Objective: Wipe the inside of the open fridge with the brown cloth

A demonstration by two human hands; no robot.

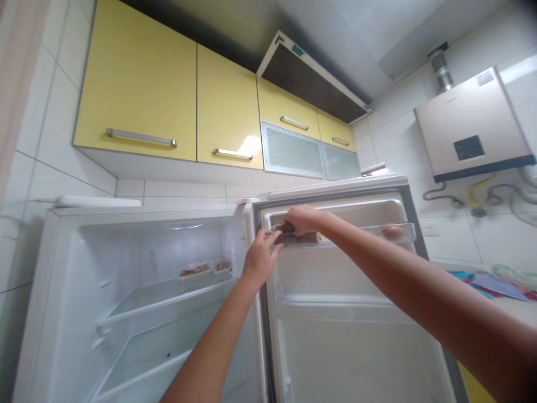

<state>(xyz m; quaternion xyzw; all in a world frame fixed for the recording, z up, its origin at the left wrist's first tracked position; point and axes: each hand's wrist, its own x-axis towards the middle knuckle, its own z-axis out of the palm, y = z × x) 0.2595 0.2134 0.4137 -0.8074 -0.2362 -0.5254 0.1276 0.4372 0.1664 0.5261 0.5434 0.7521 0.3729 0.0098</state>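
A white fridge [54,263] stands open with its door [335,336] swung out to the right. My right hand [304,219] reaches into the door's clear top shelf [403,229], fingers curled over small dark items [289,229] lying in it. My left hand [260,257] is at the left end of that shelf, its fingers pinched against the shelf's edge. An egg [392,230] lies at the shelf's right end.
Two small food trays [205,267] sit on the glass shelf inside the fridge. Yellow wall cupboards [168,101] and a range hood [310,78] hang above. A water heater [474,126] is on the right wall. Coloured items lie on a counter [495,282] at the right.
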